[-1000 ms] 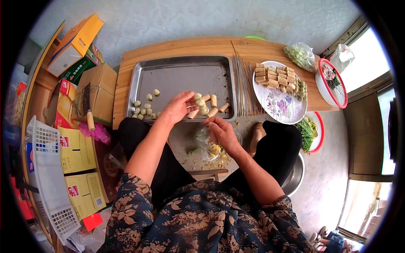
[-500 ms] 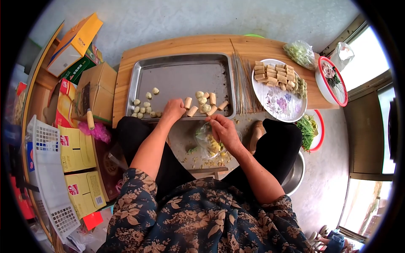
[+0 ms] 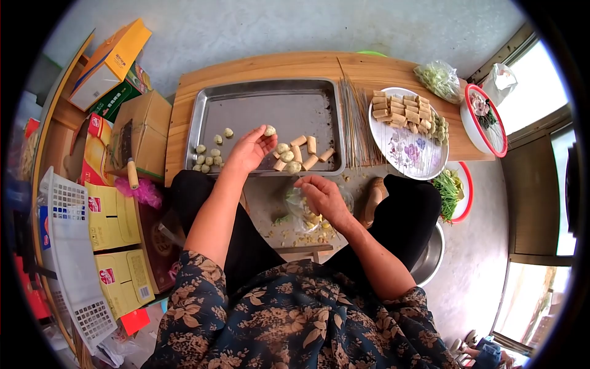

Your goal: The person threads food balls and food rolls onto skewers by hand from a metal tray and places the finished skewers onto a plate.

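Note:
My left hand (image 3: 248, 151) is over the front of the metal tray (image 3: 246, 83), its fingers closed round a pale green ball (image 3: 269, 130). My right hand (image 3: 324, 198) pinches the lower end of a thin skewer at the tray's front edge. The skewer is barely visible, but several balls (image 3: 294, 166) line up from the right hand toward the left. Beside and behind them lie several tan rolled pieces (image 3: 311, 145). Loose green balls (image 3: 217, 152) sit in the tray's front left.
Loose skewers (image 3: 357, 123) lie right of the tray. An oval plate (image 3: 402, 161) holds stacked rolls and balls. Bagged greens (image 3: 439, 80) and a red-rimmed basin (image 3: 485, 135) are farther right. A plastic bag (image 3: 304, 212) is below the tray; cardboard boxes (image 3: 144, 132) stand left.
My left hand has risen from beside the tan rolls and now holds a ball. The skewered balls have tilted and shifted left and toward me, and my right hand has moved slightly toward me.

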Tool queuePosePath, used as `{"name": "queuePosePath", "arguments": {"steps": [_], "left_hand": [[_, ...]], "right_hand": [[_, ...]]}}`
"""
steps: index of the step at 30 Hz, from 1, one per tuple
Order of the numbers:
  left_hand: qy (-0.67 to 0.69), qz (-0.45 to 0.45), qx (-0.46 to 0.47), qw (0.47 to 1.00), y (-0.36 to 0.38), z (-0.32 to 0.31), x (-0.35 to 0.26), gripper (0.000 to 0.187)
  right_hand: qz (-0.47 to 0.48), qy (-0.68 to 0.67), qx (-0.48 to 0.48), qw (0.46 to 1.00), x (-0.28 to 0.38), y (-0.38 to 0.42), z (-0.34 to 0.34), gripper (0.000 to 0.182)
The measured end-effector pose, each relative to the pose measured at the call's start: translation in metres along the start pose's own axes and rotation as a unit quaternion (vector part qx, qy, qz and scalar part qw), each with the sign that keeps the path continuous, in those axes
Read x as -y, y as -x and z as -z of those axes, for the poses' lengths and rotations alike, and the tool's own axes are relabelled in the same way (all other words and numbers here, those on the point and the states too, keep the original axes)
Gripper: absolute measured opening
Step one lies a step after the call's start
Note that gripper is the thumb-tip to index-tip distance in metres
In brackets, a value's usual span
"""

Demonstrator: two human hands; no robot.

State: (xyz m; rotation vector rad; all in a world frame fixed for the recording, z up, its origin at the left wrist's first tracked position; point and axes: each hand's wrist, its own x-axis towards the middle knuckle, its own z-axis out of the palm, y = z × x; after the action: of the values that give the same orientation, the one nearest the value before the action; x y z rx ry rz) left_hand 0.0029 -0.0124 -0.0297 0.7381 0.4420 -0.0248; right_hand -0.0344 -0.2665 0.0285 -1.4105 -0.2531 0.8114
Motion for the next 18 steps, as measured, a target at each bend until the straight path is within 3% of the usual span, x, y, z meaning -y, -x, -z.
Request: {"name": "queuePosePath", "arguments": {"steps": [18], "left_hand": [[0.022,0.008,0.011,1.0,-0.0002,-0.0018,0.0026,0.018]], "right_hand": [[0.0,0.001,-0.001,1.0,-0.0016,-0.003,0.001,0.016]]}}
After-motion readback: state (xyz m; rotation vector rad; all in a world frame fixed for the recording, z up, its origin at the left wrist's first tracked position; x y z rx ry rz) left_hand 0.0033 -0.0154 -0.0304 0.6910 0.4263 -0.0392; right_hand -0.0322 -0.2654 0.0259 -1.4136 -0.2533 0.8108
